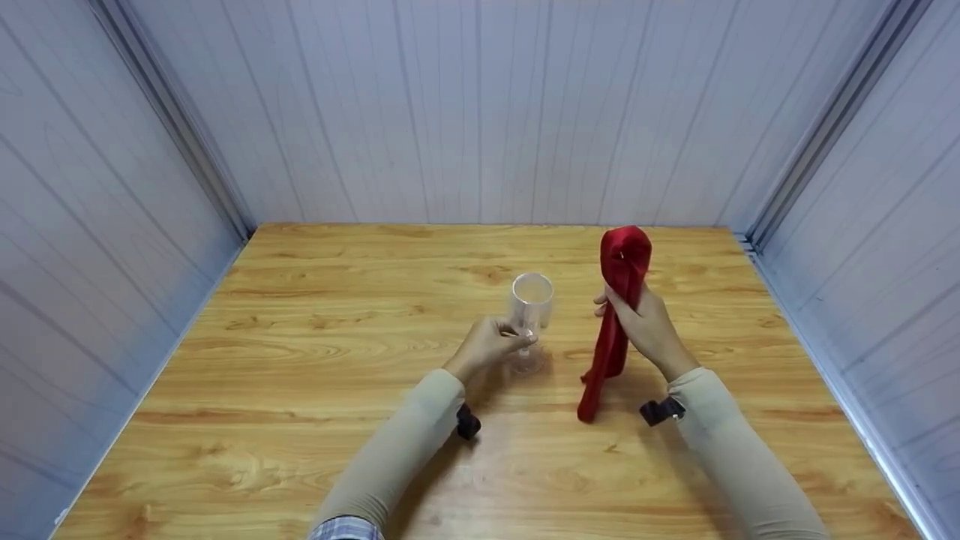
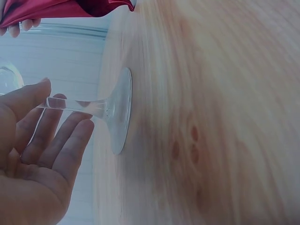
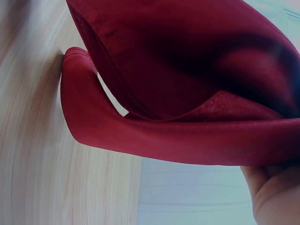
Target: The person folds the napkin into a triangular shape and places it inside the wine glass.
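Fingers point(image 2: 56, 140) of the left hand point(image 1: 486, 346) lie nearly straight around the stem of a clear wine glass point(image 1: 530, 319). The left wrist view shows the stem resting across them with the thumb above, a loose touch, not a tight pinch. The glass stands upright on its round foot near the middle of the wooden table point(image 1: 300, 360). Its bowl is cut off at the edge of the wrist view and looks faint from the head camera.

Just to the right, apart from the glass, the right hand point(image 1: 646, 330) grips a red cloth napkin point(image 1: 616, 315) at mid-length, fingers curled round it. The rolled top rises above the hand, and the lower end hangs to touch the table. From the right wrist camera only a bit of the palm shows beneath the red folds; the fingers are hidden behind the fabric.
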### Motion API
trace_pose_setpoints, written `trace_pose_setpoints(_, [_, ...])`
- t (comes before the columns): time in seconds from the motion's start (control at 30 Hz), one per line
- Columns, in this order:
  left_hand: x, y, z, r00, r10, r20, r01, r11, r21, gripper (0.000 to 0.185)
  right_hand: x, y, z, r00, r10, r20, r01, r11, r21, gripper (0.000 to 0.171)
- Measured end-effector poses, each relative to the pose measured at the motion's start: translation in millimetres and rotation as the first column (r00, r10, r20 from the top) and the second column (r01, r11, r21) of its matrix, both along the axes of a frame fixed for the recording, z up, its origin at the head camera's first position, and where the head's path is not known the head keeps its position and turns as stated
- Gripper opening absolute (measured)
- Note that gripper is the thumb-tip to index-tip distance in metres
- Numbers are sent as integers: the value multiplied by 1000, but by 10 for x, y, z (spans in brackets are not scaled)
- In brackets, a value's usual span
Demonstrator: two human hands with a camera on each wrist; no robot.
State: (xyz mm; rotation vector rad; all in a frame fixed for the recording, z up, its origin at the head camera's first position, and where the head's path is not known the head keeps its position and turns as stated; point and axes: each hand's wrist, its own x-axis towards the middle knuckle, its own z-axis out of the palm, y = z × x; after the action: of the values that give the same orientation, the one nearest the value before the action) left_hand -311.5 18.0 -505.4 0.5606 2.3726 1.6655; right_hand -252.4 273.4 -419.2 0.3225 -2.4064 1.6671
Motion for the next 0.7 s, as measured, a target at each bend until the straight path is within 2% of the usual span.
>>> trace_pose_setpoints(0.2, [14,-5,42,998,-43,42,42,999,34,18,-2,15,-6,1000,-3,-9,3,1000,8,23])
trace_pose_setpoints(0.37, [30,-58,98,996,-80,43,80,997,-20,24,0,19,-2,1000,10,-7,-10,1000,-2,24])
trace_pose_setpoints(0.5, [37,-114,168,989,-135,59,136,991,-10,27,5,20,22,1000,15,-3,-15,1000,5,24])
trace_pose_setpoints(0.6, [44,-161,226,983,-174,53,174,985,4,38,15,21,48,1000,14,-6,-14,1000,25,24])
trace_pose_setpoints(0.7, [55,-213,282,984,-177,25,178,983,-49,51,22,24,58,1000,17,-10,-16,998,54,25])
